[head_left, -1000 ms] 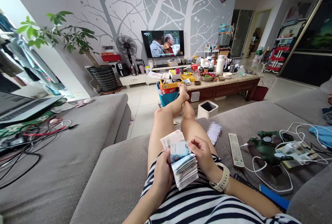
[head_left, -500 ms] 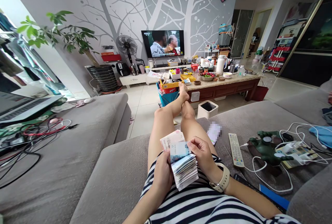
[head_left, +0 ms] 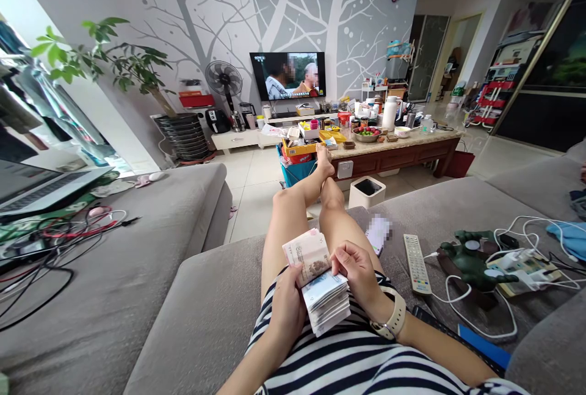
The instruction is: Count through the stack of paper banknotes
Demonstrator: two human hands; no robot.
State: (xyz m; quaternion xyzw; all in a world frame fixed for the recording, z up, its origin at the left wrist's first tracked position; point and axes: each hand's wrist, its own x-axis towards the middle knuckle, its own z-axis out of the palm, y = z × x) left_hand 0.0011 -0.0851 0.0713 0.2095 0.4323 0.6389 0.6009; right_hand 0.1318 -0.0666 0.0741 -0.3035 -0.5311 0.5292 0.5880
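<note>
I sit on a grey sofa [head_left: 192, 315] with my legs stretched out toward a coffee table. My left hand [head_left: 287, 309] is closed round a thick folded stack of banknotes [head_left: 326, 300] held over my lap. My right hand [head_left: 359, 270], with a watch on its wrist, pinches the top note [head_left: 307, 253] of the stack between thumb and fingers and bends it up and away from me. A white remote control [head_left: 415, 264] lies on the cushion to the right of my legs.
A green figure [head_left: 469, 257], a charger block and white cables lie at the right. A laptop [head_left: 41, 184] and tangled cords sit at the left. A white bin [head_left: 367, 190] stands beside the cluttered coffee table [head_left: 398, 148]. The TV [head_left: 287, 76] is on.
My right hand has flipped the blue-green top note forward, and a pinkish note now stands up at the front of the stack. My left hand has stayed in place.
</note>
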